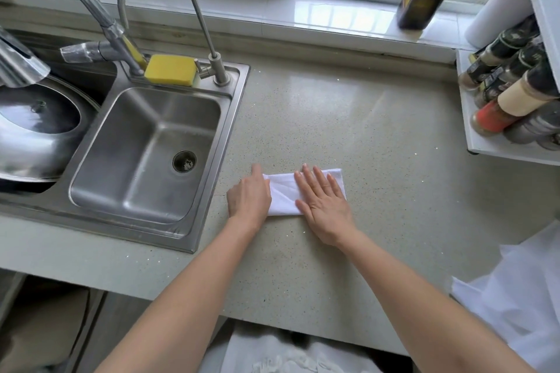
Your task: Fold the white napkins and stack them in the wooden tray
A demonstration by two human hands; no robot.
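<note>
Countertop [348,118] held one napkin [283,197] at 6 o'clock, folded narrow — no wooden tray in view. Right hand [325,206] pressed it with straight, spread fingers; left hand [248,195] curled at its 9 o'clock end, grip unclear. Stacking remained.

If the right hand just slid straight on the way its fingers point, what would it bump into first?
Nothing close: the right hand lies flat on the napkin, fingers pointing toward the window. Beyond is bare counter up to the sill's edge, as far as visible.
</note>
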